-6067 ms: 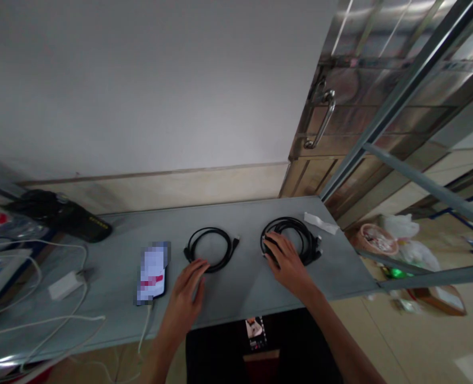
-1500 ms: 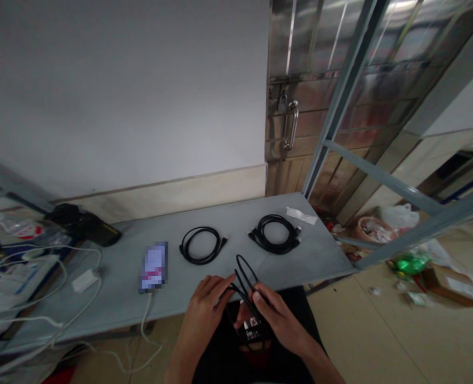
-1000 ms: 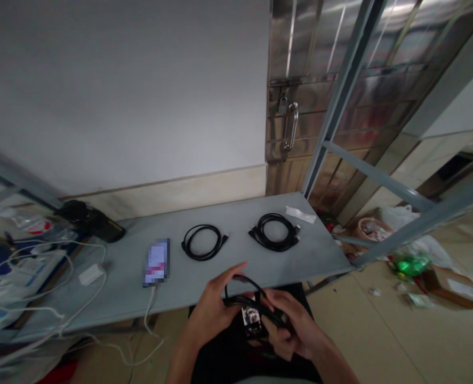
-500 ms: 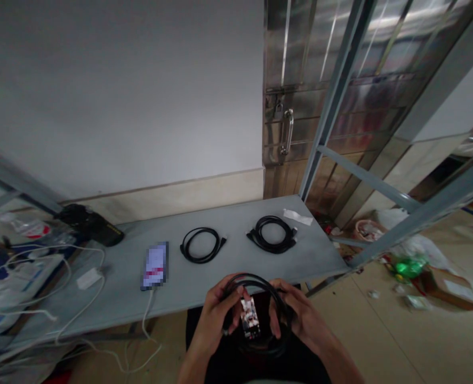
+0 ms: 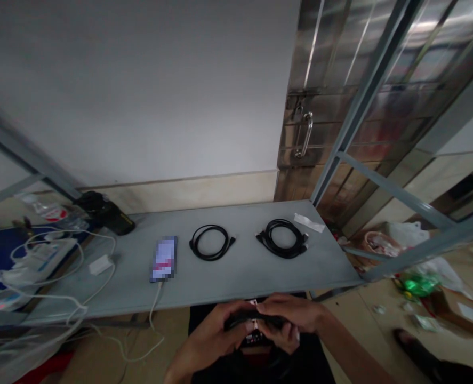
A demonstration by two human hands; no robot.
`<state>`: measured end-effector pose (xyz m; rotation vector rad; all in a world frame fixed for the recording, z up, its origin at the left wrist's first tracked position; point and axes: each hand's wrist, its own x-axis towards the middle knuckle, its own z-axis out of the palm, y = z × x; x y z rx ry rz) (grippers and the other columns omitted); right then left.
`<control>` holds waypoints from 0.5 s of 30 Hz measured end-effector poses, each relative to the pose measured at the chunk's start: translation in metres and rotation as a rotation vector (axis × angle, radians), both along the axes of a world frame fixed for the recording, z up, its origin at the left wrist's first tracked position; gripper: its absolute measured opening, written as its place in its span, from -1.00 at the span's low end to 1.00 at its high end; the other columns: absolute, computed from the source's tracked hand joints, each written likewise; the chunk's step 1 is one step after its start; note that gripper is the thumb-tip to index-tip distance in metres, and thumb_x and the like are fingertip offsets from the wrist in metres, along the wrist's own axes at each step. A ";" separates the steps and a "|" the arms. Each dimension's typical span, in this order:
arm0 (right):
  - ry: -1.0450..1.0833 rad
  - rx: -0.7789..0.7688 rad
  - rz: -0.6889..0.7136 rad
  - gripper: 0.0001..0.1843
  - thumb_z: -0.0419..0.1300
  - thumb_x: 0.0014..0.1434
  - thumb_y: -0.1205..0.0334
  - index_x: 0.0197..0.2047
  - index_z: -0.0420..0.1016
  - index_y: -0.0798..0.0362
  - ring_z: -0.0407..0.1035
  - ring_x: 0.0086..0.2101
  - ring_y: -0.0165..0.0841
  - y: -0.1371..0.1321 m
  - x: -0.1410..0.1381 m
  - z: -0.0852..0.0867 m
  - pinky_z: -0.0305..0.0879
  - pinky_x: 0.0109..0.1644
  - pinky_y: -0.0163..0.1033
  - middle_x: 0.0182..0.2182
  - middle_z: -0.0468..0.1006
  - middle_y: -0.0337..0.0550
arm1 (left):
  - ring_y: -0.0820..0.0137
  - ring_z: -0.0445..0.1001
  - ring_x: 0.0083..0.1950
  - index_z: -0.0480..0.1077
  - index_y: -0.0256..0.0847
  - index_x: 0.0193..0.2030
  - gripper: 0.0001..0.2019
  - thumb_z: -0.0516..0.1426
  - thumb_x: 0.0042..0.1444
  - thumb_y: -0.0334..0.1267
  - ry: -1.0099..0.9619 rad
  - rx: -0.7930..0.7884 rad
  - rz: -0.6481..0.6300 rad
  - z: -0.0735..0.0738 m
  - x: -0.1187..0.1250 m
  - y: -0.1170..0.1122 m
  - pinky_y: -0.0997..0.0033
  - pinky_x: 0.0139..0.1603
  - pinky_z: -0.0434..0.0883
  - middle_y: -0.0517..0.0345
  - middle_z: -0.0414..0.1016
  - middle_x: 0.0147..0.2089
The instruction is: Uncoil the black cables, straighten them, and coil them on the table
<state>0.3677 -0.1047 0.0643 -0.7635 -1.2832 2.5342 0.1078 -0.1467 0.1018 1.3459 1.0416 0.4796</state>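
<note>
Both my hands are low in front of me, below the table's near edge. My left hand [image 5: 216,332] and my right hand [image 5: 290,318] are closed on a coiled black cable [image 5: 247,321] held flat between them, with a small card or label showing at its middle. On the grey table [image 5: 240,277] lie a single black cable coil [image 5: 211,242] and, to its right, a thicker stack of black cable coils [image 5: 282,238]. A phone [image 5: 164,258] with a lit screen lies left of them.
A white paper strip [image 5: 309,222] lies at the table's far right corner. White chargers and cables [image 5: 56,261] spread over the left end, beside a black object [image 5: 104,212]. A metal door [image 5: 340,106] and frame stand to the right; litter lies on the floor [image 5: 412,282].
My hands have gathered the cable loop from an upright, open ring into a flat bundle held lower. The view has shifted, so the table appears further right.
</note>
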 end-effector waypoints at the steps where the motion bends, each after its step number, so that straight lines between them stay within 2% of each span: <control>1: -0.057 0.030 -0.028 -0.27 0.34 0.28 -0.56 -0.28 0.47 0.02 0.03 -0.72 -0.56 0.002 -0.002 0.005 -0.02 -0.62 -0.43 -0.64 0.27 -0.47 | 0.48 0.26 -0.46 0.59 -0.08 0.32 -0.37 0.30 0.32 0.30 -0.037 0.000 -0.008 0.000 -0.004 0.000 0.50 -0.49 0.20 0.19 0.53 -0.27; 3: -0.088 0.084 0.015 -0.23 0.33 0.24 -0.61 -0.32 0.43 0.01 0.09 -0.69 -0.55 0.007 -0.008 0.016 0.05 -0.60 -0.43 -0.62 0.30 -0.45 | 0.50 0.22 -0.48 0.61 -0.11 0.28 -0.34 0.31 0.29 0.36 -0.106 -0.002 0.009 -0.002 -0.010 0.000 0.51 -0.50 0.18 0.17 0.54 -0.27; 6: 0.062 0.162 0.282 -0.19 0.21 0.34 -0.62 -0.36 0.46 0.05 0.27 -0.61 -0.48 0.021 -0.018 0.036 0.29 -0.46 -0.37 -0.61 0.34 -0.36 | 0.51 0.18 -0.49 0.65 -0.20 0.17 -0.36 0.19 0.39 0.37 -0.139 0.039 0.072 -0.005 -0.016 0.001 0.51 -0.47 0.15 0.23 0.45 -0.40; 8: 0.109 0.169 0.393 -0.19 0.21 0.35 -0.60 -0.31 0.52 0.09 0.31 -0.56 -0.47 0.031 -0.026 0.046 0.32 -0.42 -0.35 -0.57 0.37 -0.33 | 0.45 0.34 -0.41 0.68 -0.20 0.02 -0.44 0.14 0.48 0.29 -0.070 0.148 0.125 -0.002 -0.016 0.002 0.48 -0.38 0.27 0.19 0.50 -0.38; 9: 0.091 0.152 0.407 -0.21 0.25 0.34 -0.58 -0.29 0.53 0.09 0.26 -0.57 -0.49 0.035 -0.030 0.049 0.26 -0.44 -0.37 -0.56 0.36 -0.34 | 0.41 0.44 -0.34 0.68 -0.18 -0.06 -0.49 0.13 0.51 0.23 -0.017 0.222 0.158 0.001 -0.016 0.002 0.46 -0.29 0.36 0.15 0.56 -0.34; 11: 0.009 0.125 0.363 -0.28 0.29 0.35 -0.51 -0.33 0.47 0.06 0.12 -0.60 -0.55 0.040 -0.038 0.055 0.11 -0.49 -0.42 -0.56 0.27 -0.41 | 0.33 0.57 -0.19 0.65 -0.14 -0.16 -0.57 0.13 0.55 0.11 0.068 0.377 0.228 0.007 -0.018 0.004 0.41 -0.11 0.47 0.11 0.64 -0.25; 12: -0.031 0.146 0.307 -0.29 0.29 0.38 -0.48 -0.37 0.41 0.04 0.07 -0.60 -0.56 0.042 -0.042 0.057 0.06 -0.51 -0.43 -0.56 0.24 -0.43 | 0.30 0.61 -0.14 0.65 -0.12 -0.14 -0.61 0.13 0.55 0.06 0.092 0.465 0.278 0.010 -0.020 0.004 0.39 -0.04 0.50 0.10 0.66 -0.21; 15: -0.088 0.362 0.086 -0.29 0.16 0.47 -0.47 -0.41 0.28 -0.01 0.07 -0.57 -0.53 0.048 -0.053 0.066 0.06 -0.48 -0.40 -0.57 0.23 -0.42 | 0.20 0.65 0.12 0.67 -0.02 0.09 -0.77 0.20 0.51 -0.06 0.161 0.751 0.519 0.014 -0.033 0.005 0.28 0.19 0.54 0.04 0.69 0.07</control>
